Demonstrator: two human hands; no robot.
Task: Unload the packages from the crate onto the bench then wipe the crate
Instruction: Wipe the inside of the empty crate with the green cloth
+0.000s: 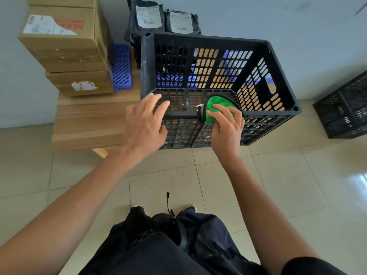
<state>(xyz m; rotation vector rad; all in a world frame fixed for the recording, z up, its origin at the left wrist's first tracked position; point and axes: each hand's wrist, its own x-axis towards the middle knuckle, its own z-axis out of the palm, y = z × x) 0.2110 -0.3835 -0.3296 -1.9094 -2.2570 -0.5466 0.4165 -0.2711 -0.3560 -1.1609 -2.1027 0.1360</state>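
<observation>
The right hand point(224, 126) curls its fingers and thumb round a bunched green cloth point(216, 108), holding it against the top rim of the near wall of the black crate point(218, 62), so that part of the cloth lies inside the crate and part is folded over the rim toward the person. A dark edging runs round the cloth, and a small white tag shows at its left side. The left hand point(146, 122) is open just to the left, fingers straight and a little spread, its fingertips at the same near rim close to the crate's left corner; whether the palm touches the wall cannot be told. The crate stands on the wooden bench point(89, 120), its slotted walls letting the bench's wood show through, and no package is seen inside it. Behind its far left corner, against the wall, stand the dark grey packages point(164, 22) with white labels, upright and leaning together on the bench. Left of the crate lies a blue slotted plastic piece point(121, 68), and beside that a stack of cardboard boxes point(65, 46) with torn labels. On the tiled floor point(278, 175) to the right, well apart, sits a second black crate point(345, 110). The person's dark trousers and shoe tips appear at the bottom.
</observation>
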